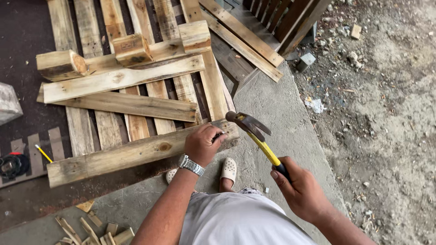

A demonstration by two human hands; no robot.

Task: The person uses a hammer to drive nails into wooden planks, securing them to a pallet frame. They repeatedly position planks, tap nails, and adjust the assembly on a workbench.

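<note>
My right hand point(300, 187) grips the black-and-yellow handle of a claw hammer point(254, 131), its steel head raised just above the right end of a weathered plank point(127, 156). My left hand point(203, 144), with a metal watch on the wrist, rests on that plank near its right end, fingers pinched as if around something small that I cannot make out. The plank lies across the near edge of a wooden pallet point(136, 90).
Loose boards and wood blocks point(131, 50) lie on the pallet. More pallet frames point(254, 31) stand at the back. Wood scraps point(91, 227) sit at the lower left, a yellow pencil point(44, 153) and a dark tool point(12, 164) at the left. Gravelly dirt point(381, 113) runs along the right.
</note>
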